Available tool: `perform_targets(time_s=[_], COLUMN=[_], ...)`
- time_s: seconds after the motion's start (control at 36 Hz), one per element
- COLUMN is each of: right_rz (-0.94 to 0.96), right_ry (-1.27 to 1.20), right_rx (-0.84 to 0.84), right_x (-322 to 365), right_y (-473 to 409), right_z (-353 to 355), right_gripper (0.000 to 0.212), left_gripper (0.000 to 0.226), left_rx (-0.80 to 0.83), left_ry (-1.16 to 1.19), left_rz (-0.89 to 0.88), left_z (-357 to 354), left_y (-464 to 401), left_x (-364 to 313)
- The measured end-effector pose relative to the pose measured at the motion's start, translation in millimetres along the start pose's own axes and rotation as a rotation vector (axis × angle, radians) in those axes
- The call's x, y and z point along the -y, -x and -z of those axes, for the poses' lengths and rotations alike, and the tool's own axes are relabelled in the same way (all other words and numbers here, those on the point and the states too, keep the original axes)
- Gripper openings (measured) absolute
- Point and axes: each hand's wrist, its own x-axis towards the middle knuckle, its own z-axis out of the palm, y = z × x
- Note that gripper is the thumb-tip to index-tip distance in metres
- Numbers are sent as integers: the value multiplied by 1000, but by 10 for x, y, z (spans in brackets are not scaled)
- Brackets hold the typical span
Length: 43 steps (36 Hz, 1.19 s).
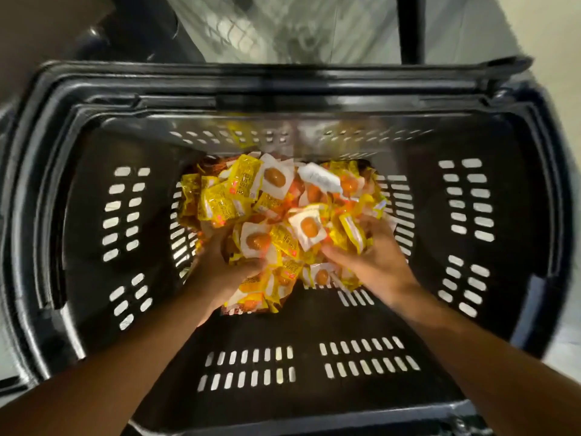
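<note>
Left hand (221, 269) and right hand (374, 262), fingers curled, each grip packets (276, 196) heaped in the basket (94, 99).

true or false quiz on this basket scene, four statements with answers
1. The left hand and the right hand both touch the packets. True.
2. The basket is white. False: it is black, with slotted walls.
3. The packets lie heaped inside the basket. True.
4. The packets are mostly blue. False: they are yellow and white.
</note>
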Motion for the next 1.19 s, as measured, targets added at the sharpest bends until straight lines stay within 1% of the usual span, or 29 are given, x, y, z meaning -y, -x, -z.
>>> perform_targets(time_s=[0.06, 0.08, 0.14, 0.17, 0.22, 0.28, 0.33, 0.39, 0.44, 0.5, 0.53, 0.56, 0.58, 0.64, 0.72, 0.81, 0.86, 0.89, 0.97, 1.0, 1.08, 1.14, 1.19], right_rz=[-77, -111, -128, -127, -159, -231, -270, -289, -280, -253, -238, -220, -196, -145, -99, -114, -136, -152, -209, -217, -217, -214, -192], right_ry=[-19, -18, 17, 48, 78, 126, 178, 204, 215, 237, 245, 246, 252, 287, 343, 368, 316, 242, -119, -203, -366, -492, -622], right_rx=[9, -14, -93, -122, -152, -246, -325, -333, -310, -264, -235, -206, -184, -188, -226, -205, -181, -164, -134, -127, -103, -93, -72], right_x=[93, 127, 185, 210, 232, 245, 252, 253, 214, 171, 156, 144, 134, 120, 122, 113, 105, 98, 101, 121, 220, 329, 450], right_y=[-138, -227, -407, -497, -688, -830, -913, -969, -1030, -1057, -1052, -1045, -1034, -980, -825, -597, -423, -319, 61, 199, 627, 918, 1223], right_z=[-30, -47, -83, -104, -156, -212, -273, -326, -347, -299, -246, -182, -115, 13, 124, 172, 191, 204, 272, 299, 411, 507, 608], right_gripper=[79, 83, 72, 75, 100, 125, 135, 144, 146, 141, 134, 122, 106, 77, 58, 35, 31, 32, 17, 15, 24, 31, 39], left_gripper=[85, 84, 81, 80, 79, 79, 76, 73, 72, 70, 70, 70, 71, 73, 75, 79, 80, 82, 86, 85, 75, 81, 81], left_rx=[0, 6, 21, 25, 26, 24, 33, 48, 57, 52, 50, 46, 39, 20, 11, -11, -30, -30, -47, -72, -114, -122, -147], left_ry=[8, 8, 14, 20, 24, 24, 28, 36, 44, 41, 38, 36, 31, 18, 12, 8, 28, 34, 17, 25, 112, 165, 230], left_rz=[-6, -10, -21, -27, -43, -57, -75, -95, -104, -108, -108, -109, -107, -99, -73, -44, -33, -22, -4, 3, 10, -5, -44], left_z=[4, 4, 6, 5, 1, 3, 13, 24, 31, 35, 33, 30, 25, 10, -2, 0, 38, 66, 171, 210, 328, 430, 535], left_y=[-22, -30, -48, -57, -79, -98, -119, -149, -176, -188, -186, -177, -166, -131, -77, 28, 126, 192, 412, 497, 819, 1064, 1326], left_x=[25, 37, 65, 75, 94, 118, 151, 187, 221, 247, 252, 255, 253, 231, 188, 106, 47, 15, -70, -102, -233, -328, -426])
